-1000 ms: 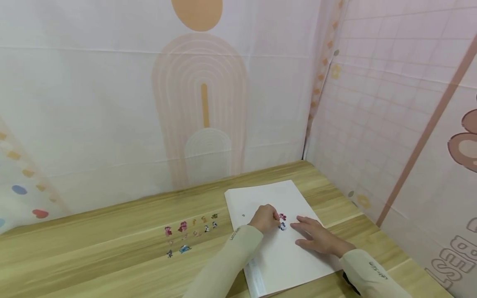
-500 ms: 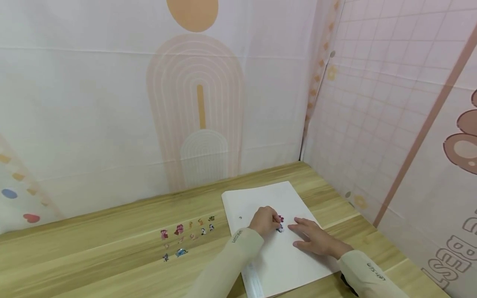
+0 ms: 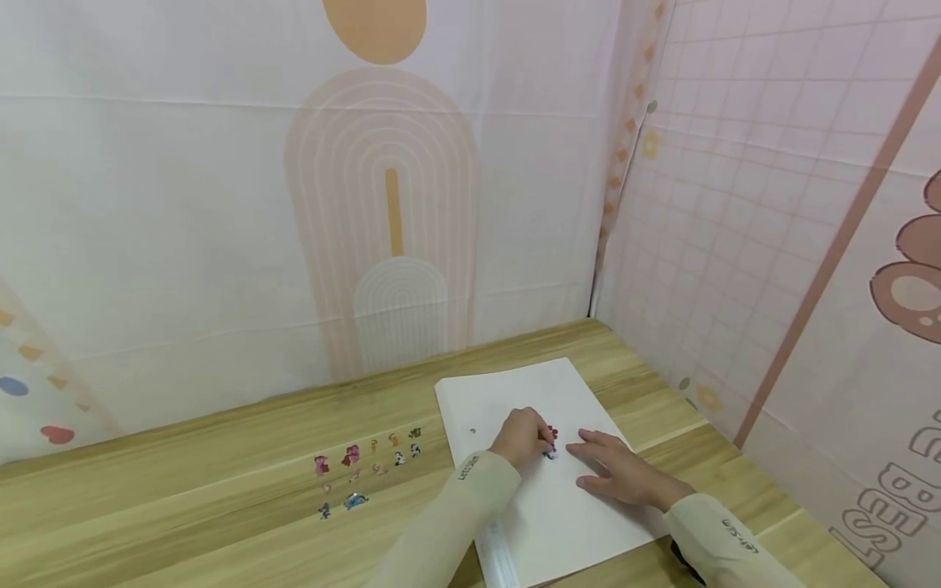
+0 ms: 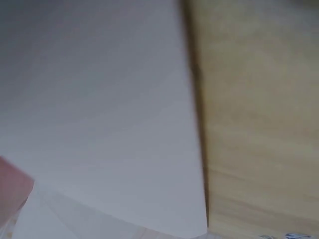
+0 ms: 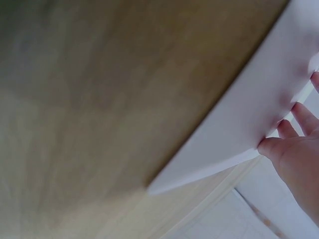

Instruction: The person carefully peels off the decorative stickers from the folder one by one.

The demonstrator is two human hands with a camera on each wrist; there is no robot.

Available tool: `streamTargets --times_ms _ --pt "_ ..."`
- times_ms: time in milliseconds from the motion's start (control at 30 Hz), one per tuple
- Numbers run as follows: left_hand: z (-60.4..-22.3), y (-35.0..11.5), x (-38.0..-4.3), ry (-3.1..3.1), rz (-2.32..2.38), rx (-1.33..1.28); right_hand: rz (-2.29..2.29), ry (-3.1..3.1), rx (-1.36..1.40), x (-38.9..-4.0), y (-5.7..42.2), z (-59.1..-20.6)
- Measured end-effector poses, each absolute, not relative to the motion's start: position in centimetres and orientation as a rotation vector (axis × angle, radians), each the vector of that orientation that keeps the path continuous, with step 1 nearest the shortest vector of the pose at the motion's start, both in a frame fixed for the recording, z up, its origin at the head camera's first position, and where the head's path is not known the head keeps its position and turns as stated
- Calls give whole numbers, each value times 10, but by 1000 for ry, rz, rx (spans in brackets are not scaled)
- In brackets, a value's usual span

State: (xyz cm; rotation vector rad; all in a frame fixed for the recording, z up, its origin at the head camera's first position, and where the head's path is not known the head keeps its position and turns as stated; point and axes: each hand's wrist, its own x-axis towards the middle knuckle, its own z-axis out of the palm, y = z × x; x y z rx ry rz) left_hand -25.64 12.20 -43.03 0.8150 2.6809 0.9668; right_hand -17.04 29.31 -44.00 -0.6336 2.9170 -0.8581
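Note:
A white sheet stack (image 3: 559, 523) lies on the wooden table. On it, my left hand (image 3: 520, 437) has its fingers curled, thumb and forefinger at a small blue-and-white cartoon sticker (image 3: 551, 454), which they seem to pinch. Just above that sits a dark pink sticker (image 3: 555, 430), partly covered by the fingertips. My right hand (image 3: 625, 469) rests on the paper to the right, fingers spread. The right wrist view shows the right hand (image 5: 296, 154) with fingertips on the paper. Only a blurred bit of the left hand (image 4: 12, 189) shows in the left wrist view.
Left of the paper, several small cartoon stickers lie in rows on the table, among them a pink one (image 3: 351, 456) and a blue one (image 3: 356, 501). A tiny dark speck (image 3: 473, 430) is on the paper. A clear strip (image 3: 497, 555) runs along its lower left edge. Printed cloth (image 3: 220, 204) hangs behind.
The head view has shifted slightly. My left fingertips have edged right over the paper and cover more of the two stickers. The right hand stays on the sheet.

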Motion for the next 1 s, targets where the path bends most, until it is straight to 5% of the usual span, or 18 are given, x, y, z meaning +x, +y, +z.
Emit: streamTargets --times_ms 1000 --pt "-429 123 -259 2739 803 973 -839 2937 -678 -171 293 -439"
